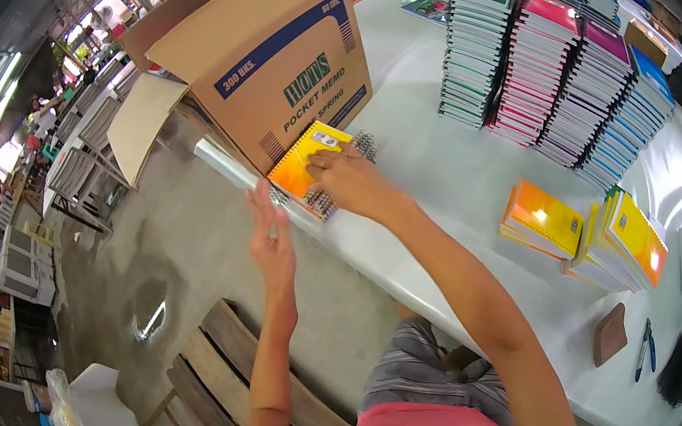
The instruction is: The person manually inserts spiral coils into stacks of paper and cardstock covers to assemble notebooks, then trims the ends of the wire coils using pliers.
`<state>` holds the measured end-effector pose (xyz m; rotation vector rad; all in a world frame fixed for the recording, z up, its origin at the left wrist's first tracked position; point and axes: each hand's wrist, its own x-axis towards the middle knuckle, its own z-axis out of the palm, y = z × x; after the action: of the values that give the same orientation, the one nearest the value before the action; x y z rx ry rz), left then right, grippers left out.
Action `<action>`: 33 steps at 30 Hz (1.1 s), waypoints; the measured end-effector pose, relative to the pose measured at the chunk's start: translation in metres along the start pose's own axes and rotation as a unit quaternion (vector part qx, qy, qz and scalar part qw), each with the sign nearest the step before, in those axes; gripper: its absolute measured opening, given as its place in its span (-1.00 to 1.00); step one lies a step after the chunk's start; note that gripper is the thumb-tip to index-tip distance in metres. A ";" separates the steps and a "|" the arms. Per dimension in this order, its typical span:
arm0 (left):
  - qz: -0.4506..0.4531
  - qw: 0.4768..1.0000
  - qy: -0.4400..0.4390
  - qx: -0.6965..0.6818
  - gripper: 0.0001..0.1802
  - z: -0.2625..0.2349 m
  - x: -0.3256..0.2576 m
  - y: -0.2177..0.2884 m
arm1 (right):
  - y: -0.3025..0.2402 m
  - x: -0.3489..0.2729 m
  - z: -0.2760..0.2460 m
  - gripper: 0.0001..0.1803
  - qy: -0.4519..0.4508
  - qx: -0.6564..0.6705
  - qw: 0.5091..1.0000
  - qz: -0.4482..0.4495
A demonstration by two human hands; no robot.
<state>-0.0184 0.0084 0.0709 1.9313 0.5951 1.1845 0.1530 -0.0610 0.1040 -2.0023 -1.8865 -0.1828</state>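
A small stack of yellow spiral notebooks (290, 170) lies at the table's near-left edge, against the foot of a big cardboard box (294, 61). My right hand (355, 184) rests on the top cover, its fingers laid across it. Metal spiral bindings (365, 146) stick out from the stack's sides. My left hand (273, 233) is held up just off the table edge, close to the stack's near corner. Its fingers are stretched out, with nothing in them.
Tall notebook piles (474, 55) in green, pink, purple and blue stand at the back of the white table (406, 147). Yellow-orange notebooks (543, 220) sit at the right, near a brown block (610, 335) and pens (647, 350). A wooden chair (243, 368) stands below.
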 end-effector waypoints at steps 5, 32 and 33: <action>0.146 0.958 -0.061 0.240 -0.51 0.009 0.008 -0.022 | 0.009 -0.073 -0.024 -0.63 0.102 0.019 0.993 0.056; -0.408 0.658 -0.453 -0.442 -0.39 0.179 -0.101 0.084 | 0.043 -0.295 -0.080 -0.50 0.134 -0.165 0.897 0.388; -0.408 0.656 -0.458 -0.440 -0.39 0.178 -0.098 0.085 | 0.036 -0.294 -0.080 -0.50 0.136 -0.165 0.895 0.392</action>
<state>0.0945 -0.1779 0.0412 0.9251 0.1676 -0.2029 0.1751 -0.3649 0.0686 -2.6254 -0.8091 -0.5422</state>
